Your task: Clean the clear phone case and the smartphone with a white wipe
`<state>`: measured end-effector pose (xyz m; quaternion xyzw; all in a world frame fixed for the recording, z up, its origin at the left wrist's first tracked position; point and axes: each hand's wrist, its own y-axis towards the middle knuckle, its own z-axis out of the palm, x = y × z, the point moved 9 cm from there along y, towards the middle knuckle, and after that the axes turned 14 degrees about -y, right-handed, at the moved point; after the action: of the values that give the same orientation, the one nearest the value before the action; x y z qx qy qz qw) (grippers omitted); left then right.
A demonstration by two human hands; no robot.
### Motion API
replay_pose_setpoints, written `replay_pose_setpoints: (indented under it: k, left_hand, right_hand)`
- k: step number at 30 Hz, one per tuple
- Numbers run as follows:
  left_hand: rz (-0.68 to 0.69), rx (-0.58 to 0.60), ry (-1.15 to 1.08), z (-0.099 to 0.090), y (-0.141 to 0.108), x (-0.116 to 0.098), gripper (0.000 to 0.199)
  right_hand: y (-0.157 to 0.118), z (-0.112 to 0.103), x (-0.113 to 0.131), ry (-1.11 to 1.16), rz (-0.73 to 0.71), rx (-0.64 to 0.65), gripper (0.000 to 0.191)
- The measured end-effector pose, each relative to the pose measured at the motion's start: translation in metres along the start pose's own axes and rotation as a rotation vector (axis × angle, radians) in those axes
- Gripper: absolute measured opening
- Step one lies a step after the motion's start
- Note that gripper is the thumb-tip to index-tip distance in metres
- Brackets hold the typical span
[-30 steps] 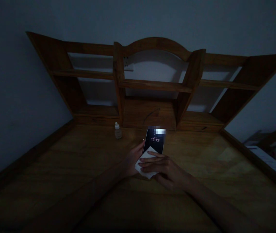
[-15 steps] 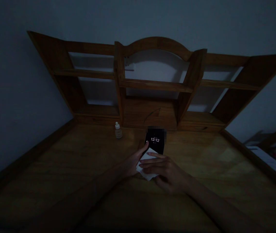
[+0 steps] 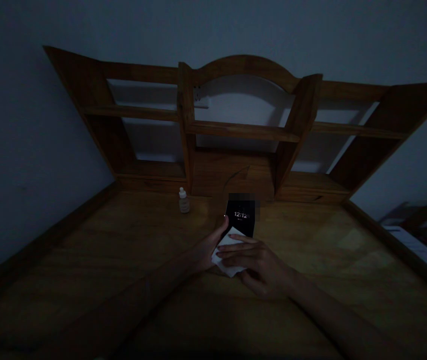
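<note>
At the far left of the dim wooden desk top, near its back edge, stands a small pale plastic bottle with a white cap, upright and capped, well apart from both hands. Behind it rises the brown wooden shelf unit with an arched middle.

The left hand grips the lower left edge of a black rectangular smartphone, thumb up along its side, fingers curled under where they cannot be seen. The phone sits in the middle of the desk, tilted up toward the camera, its screen lit and showing a clock.

Just to the right, the right hand lies flat with its fingers held together and stretched leftward, pressing a folded white cloth or tissue against the lower part of the screen.

Judging by this, the wiping looks to be underway: the cloth covers only the bottom of the screen, while the upper part with the clock is uncovered. Whether the glass is already clean cannot be told in this light. The back and edges appear not yet touched by the cloth.
</note>
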<state>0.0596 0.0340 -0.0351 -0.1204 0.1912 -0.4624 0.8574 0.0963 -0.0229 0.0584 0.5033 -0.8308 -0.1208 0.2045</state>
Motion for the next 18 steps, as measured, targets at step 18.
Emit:
replay_pose_setpoints:
  k: [18]
  left_hand:
    - [0.004,0.23,0.09,0.007,-0.008,-0.014,0.067]
  right_hand:
    - [-0.017,-0.027,-0.034,-0.352,0.117,-0.304,0.053]
